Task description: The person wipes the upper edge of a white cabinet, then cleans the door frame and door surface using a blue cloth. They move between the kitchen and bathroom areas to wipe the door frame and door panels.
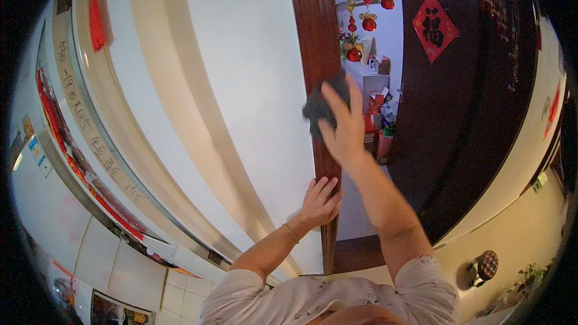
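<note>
My right hand [346,131] presses a dark cloth [326,104] against a reddish-brown wooden door frame [316,40]; hand and cloth are slightly blurred. Lower on the same frame, my left hand [321,203] rests with its fingers laid on the wood and holds nothing. A thin bracelet circles the left wrist. To the left of the frame runs a plain white wall [244,67]. Through the doorway, just right of my hands, part of another room shows.
A dark door [433,113] bearing a red diamond-shaped paper decoration [435,27] stands at the right. Red bead strings [369,22] hang in the doorway. Beyond are a white cabinet [375,82] and red boxes. A round stool [487,265] stands on the floor, lower right.
</note>
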Demonstrator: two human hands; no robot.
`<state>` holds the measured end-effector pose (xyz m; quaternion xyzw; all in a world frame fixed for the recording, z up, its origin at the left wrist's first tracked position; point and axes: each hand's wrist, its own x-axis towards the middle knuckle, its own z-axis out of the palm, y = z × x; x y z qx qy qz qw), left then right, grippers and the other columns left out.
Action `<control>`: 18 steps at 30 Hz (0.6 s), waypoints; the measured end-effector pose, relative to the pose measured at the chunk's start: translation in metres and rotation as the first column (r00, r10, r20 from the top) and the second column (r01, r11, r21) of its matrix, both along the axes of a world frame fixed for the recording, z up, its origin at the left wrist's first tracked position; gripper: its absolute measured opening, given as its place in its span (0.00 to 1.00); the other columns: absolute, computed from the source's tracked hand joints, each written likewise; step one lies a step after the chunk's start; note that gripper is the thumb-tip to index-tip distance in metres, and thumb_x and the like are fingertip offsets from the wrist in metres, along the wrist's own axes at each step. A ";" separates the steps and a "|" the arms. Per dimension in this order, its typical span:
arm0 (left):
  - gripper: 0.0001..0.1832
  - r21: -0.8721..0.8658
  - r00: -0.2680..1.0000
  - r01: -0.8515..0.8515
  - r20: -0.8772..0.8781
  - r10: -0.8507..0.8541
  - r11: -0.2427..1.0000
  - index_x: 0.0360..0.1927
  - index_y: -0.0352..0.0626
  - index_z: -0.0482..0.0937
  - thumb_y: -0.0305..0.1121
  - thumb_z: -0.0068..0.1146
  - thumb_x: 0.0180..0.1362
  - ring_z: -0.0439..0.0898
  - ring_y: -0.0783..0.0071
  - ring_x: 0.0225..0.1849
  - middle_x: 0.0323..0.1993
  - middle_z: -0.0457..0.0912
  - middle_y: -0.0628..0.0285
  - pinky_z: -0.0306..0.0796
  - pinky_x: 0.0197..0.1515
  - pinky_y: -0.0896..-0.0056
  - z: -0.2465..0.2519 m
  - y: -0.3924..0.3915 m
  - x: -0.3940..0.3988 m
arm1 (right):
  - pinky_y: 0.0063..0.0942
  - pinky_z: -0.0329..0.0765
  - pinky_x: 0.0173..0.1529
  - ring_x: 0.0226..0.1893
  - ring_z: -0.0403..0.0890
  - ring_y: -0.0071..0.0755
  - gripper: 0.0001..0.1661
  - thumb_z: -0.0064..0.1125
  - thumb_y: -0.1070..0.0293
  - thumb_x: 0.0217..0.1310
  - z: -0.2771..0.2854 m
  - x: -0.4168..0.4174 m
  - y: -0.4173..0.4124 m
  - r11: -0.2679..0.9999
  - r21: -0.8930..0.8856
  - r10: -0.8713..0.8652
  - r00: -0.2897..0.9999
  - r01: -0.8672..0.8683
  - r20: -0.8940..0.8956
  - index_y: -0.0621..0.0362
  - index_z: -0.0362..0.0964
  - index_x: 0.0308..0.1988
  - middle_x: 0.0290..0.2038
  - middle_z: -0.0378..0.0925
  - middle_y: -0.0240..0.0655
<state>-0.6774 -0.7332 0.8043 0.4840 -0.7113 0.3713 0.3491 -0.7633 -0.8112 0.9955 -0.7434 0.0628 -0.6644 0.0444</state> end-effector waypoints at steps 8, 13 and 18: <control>0.16 -0.239 0.955 0.202 -0.168 -0.245 0.950 0.38 0.45 0.76 0.32 0.57 0.41 0.68 0.53 0.47 0.43 0.73 0.52 0.61 0.45 0.51 0.052 0.013 0.013 | 0.38 0.64 0.58 0.56 0.63 0.56 0.31 0.61 0.76 0.44 0.125 0.024 0.000 0.993 -0.121 0.028 0.984 -0.007 0.177 0.49 0.66 0.52 0.59 0.55 0.50; 0.25 -0.778 0.955 0.173 -0.016 -0.295 0.603 0.54 0.31 0.65 0.28 0.53 0.51 0.63 0.49 0.55 0.55 0.65 0.43 0.56 0.57 0.59 0.303 0.015 0.004 | 0.38 0.63 0.59 0.56 0.63 0.58 0.35 0.61 0.81 0.39 0.046 0.011 -0.002 0.994 -0.044 -0.096 0.990 0.101 0.107 0.52 0.66 0.52 0.60 0.54 0.52; 0.28 -0.635 0.961 -0.246 -0.060 0.271 0.732 0.57 0.49 0.68 0.45 0.57 0.52 0.71 0.50 0.51 0.58 0.64 0.46 0.69 0.49 0.55 0.463 0.016 -0.032 | 0.40 0.66 0.57 0.56 0.63 0.59 0.39 0.63 0.81 0.34 0.003 0.005 0.007 0.998 -0.067 -0.009 1.000 0.010 0.011 0.51 0.66 0.52 0.60 0.53 0.53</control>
